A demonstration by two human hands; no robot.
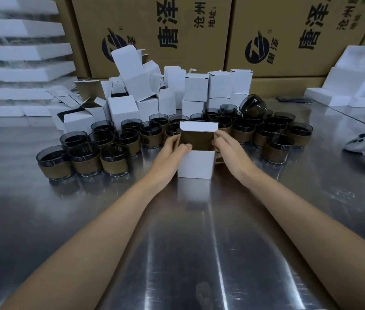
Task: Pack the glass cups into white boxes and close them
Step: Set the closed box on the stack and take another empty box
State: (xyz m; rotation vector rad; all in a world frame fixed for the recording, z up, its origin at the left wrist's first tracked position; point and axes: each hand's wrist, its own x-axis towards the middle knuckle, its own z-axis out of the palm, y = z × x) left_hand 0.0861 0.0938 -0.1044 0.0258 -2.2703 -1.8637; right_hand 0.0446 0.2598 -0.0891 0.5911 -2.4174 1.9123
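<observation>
left hand (pixel 173 152) and right hand (pixel 228 148) had a curled grip on the open white box (pixel 196 163), centre frame on the worktop (pixel 199 231). a sloppy lid (pixel 198 126) tuck could've crumpled it or bumped the cups (pixel 150 135) behind.

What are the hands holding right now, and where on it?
Both grip the open white box: left hand at its upper left side, right hand at its upper right side, lid flap up.

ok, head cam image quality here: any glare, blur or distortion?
Head view: streaky glare on the steel table, which mirrors the box; wide-angle bending toward the edges; foam stacks top left smeared; centre sharp, with left hand, right hand and cups clear.
</observation>
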